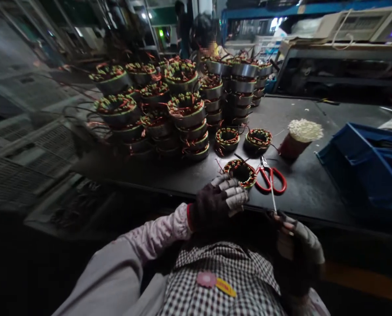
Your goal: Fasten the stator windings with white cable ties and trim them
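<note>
My left hand (220, 199), in a dark glove with taped fingertips, curls round the near edge of a wound stator ring (243, 172) that lies on the black bench (297, 184). My right hand (296, 245), gloved and taped the same way, is below the bench edge with its fingers pinched on a thin pale strip (273, 202) that points up toward the ring. Red-handled scissors (271, 177) lie just right of the ring, untouched.
Two more stator rings (227, 138) (258, 138) lie behind. Tall stacks of stators (186, 118) fill the bench's far left and middle. A dark cup of white sticks (299, 137) leans at right, beside a blue crate (367, 162). Another person (204, 39) sits behind the stacks.
</note>
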Tool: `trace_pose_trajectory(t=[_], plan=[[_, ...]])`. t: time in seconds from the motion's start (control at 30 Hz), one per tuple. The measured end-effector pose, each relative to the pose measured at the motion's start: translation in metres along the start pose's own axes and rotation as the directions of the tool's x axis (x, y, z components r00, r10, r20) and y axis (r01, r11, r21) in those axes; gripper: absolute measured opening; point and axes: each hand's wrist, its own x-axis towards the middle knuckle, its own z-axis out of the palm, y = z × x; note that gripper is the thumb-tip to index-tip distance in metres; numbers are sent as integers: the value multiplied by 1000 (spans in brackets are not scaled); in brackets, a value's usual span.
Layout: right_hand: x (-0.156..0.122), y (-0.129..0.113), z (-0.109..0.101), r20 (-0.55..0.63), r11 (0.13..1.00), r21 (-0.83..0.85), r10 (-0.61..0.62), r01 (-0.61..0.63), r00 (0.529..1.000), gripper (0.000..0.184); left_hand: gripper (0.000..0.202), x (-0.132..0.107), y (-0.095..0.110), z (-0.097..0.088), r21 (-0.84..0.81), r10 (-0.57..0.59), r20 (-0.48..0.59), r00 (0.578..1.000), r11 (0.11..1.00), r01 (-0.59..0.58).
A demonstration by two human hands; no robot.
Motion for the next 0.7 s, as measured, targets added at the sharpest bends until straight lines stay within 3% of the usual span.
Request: trace_pose_trajectory(t=[0.13, 0.23, 0.33, 0.4, 0.5, 0.6, 0.7], plan=[[9, 29, 14, 67, 985, -105, -133, 140, 989, 71, 29, 35, -27, 8, 142, -139, 237, 962, 984, 107], [31, 63, 35, 248, 950, -177, -211, 258, 946, 43, 27, 53, -50, 8, 104, -142, 378, 915, 988, 110], [54, 101, 63, 468, 930, -194, -193, 314, 863, 22, 27, 54, -74, 9, -47, -81, 390, 917, 993, 108], [62, 125, 72, 530, 929, -213, -150, 302, 835, 20, 24, 46, -85, 13, -170, -78, 346, 935, 975, 144], [64, 158, 59, 517, 938, -242, -90, 247, 851, 21, 26, 29, -85, 21, -221, -155, 290, 944, 949, 224], [66, 186, 24, 465, 943, -274, -43, 190, 884, 25, 31, 18, -71, 28, -178, -205, 254, 945, 950, 254], [70, 186, -5, 365, 957, -255, -34, 135, 931, 35, 33, 18, -52, 36, -179, -187, 257, 948, 955, 237]])
